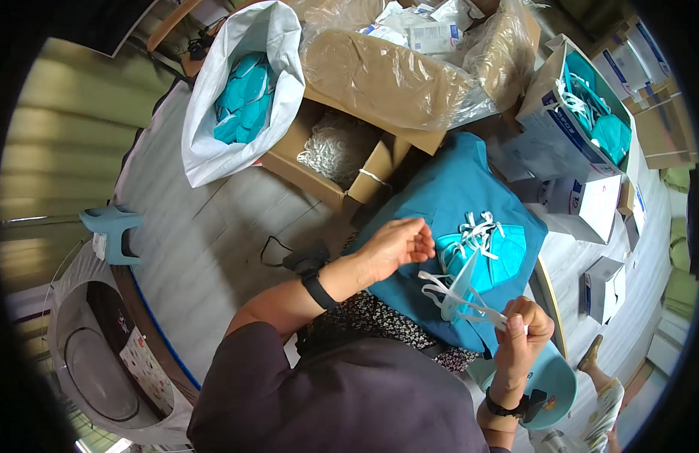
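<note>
Some white straps [496, 318], pinched in the right hand [524, 325] seemingly to keep them taut, lead to turquoise masks [506, 253] just left of and beyond that grip, on a blue cloth [455, 177] likely spread to support them, while the left hand [401, 245] curls beside them, any hold unclear.

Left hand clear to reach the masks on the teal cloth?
Likely yes: the left hand hovers just beside the masks, and nothing visible blocks the short way between them.
</note>
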{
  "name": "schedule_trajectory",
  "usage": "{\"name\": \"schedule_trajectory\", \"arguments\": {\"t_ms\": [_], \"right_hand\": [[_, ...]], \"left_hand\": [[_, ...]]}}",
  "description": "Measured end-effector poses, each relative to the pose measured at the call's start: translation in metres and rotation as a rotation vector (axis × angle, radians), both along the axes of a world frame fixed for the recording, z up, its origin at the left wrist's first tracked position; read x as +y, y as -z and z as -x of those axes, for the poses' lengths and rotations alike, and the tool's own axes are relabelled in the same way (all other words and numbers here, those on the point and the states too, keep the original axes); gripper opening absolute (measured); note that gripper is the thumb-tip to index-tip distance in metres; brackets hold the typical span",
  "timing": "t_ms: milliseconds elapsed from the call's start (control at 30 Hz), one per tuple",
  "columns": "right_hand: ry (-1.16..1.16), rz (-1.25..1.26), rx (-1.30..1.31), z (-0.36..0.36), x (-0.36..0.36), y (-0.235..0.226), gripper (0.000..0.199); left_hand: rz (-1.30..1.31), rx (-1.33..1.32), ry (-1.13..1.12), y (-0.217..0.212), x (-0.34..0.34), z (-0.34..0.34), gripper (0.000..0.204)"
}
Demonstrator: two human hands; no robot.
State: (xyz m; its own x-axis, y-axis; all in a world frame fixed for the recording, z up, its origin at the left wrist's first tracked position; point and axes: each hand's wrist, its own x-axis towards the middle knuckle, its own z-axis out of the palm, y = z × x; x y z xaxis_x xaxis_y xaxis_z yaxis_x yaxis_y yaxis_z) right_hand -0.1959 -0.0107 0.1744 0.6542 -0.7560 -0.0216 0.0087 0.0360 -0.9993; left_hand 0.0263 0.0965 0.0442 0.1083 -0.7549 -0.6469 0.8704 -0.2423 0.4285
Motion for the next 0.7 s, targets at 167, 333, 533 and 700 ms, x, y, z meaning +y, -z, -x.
{"name": "schedule_trajectory", "arguments": {"t_ms": [167,333,533,700], "right_hand": [[0.098,-0.044,0.038,0.002,-0.003,0.002,0.044],[0.153,-0.108,0.07,0.003,0.0,0.0,0.041],[0.296,-0.181,0.186,0.008,-0.002,-0.003,0.036],[0.266,-0.423,0.017,-0.003,-0.013,-0.01,0.028]], "left_hand": [[-0.017,-0.019,-0.151,0.02,0.015,-0.031,0.03],[-0.125,-0.096,-0.336,0.057,0.013,-0.056,0.027],[-0.146,0.101,-0.391,0.113,-0.033,-0.09,0.06],[-0.241,-0.633,-0.091,0.078,-0.042,-0.079,0.073]]}}
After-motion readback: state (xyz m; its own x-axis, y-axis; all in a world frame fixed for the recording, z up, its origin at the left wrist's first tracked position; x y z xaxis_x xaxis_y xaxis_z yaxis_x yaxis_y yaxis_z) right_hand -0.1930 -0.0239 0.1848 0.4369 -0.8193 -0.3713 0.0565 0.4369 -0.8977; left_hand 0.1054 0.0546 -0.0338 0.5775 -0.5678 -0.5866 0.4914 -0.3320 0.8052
